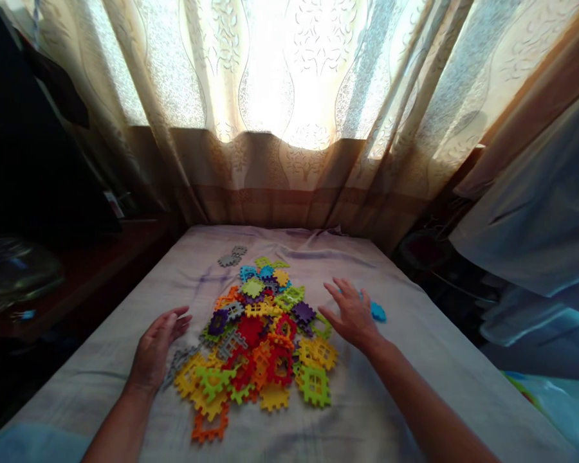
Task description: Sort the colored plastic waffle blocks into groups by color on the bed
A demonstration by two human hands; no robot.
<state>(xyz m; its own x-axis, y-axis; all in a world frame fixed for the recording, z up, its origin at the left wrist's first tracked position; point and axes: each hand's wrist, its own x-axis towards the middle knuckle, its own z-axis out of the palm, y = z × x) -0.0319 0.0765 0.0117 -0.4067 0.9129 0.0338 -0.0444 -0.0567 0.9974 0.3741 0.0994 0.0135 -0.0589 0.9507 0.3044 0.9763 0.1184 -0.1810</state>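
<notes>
A heap of interlocking plastic building tiles with notched edges lies on the cloth between my hands, in red, yellow, orange, green, purple, blue and grey. My left hand is at the heap's left, fingers loosely bent and apart from the thumb, with nothing seen in it. Near it lies a grey tile. On the right, my right hand has its fingers spread, palm down, beside the heap. Blue tiles show just past it, partly covered by the hand. Whether it touches them I cannot tell.
Two grey tiles lie apart behind the heap on the pale cloth. Patterned curtains hang at the far edge. A dark wooden surface stands left, and hanging cloth is on the right.
</notes>
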